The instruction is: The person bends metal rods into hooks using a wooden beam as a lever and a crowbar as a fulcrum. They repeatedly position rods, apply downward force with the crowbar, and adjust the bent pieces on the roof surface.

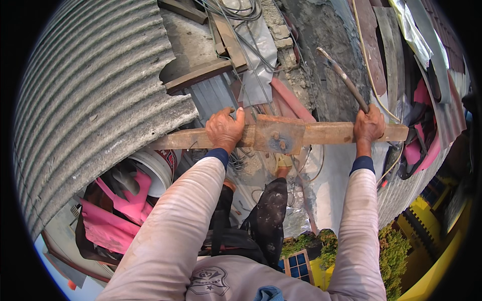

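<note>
A long wooden beam (331, 132) lies crosswise before me, its left end against the edge of the corrugated roof sheet. A rusty metal plate (279, 134) with bolts is fixed near its middle. My left hand (226, 127) rests over the beam left of the plate, thumb raised; how firmly it grips is unclear. My right hand (369, 124) is closed at the beam's right part, around the lower end of a rusty metal bar (348, 84) with a bent, pale tip. Whether its fingers also grip the beam is hidden.
Corrugated roofing (94, 94) with a broken edge fills the left. A white bucket (152, 169) and pink sheets (109, 225) are below it. Loose wires (241, 15), planks (226, 41) and a broken masonry edge (290, 56) lie ahead. Beyond the roof's edge, plants (393, 256) show far below.
</note>
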Demonstrator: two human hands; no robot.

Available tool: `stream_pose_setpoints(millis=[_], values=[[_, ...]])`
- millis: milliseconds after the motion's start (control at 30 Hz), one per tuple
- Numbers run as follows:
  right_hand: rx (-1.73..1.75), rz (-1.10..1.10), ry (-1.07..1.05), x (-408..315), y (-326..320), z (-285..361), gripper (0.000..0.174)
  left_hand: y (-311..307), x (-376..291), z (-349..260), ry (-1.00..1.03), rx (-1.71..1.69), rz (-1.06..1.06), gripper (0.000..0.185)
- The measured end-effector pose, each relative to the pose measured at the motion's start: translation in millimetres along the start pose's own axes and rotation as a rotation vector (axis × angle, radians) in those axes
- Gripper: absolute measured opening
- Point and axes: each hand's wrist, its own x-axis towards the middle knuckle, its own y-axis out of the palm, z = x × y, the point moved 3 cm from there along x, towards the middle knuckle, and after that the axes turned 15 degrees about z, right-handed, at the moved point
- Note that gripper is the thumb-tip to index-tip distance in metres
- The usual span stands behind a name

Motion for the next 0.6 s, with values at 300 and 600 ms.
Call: stream_pose_setpoints(millis=[300, 600], values=[[0.010, -0.014, -0.006, -0.3, -1.7, 1.2, 0.012, -0.7, 0.3, -0.8, -0.003, -0.001, 0.015, 0.049], [0.033, -0.021, 0.013, 0.0, -5.5, 3.5, 0.011, -2.8, -0.8, -2.3, 0.029, 0.007, 0.014, 0.044]])
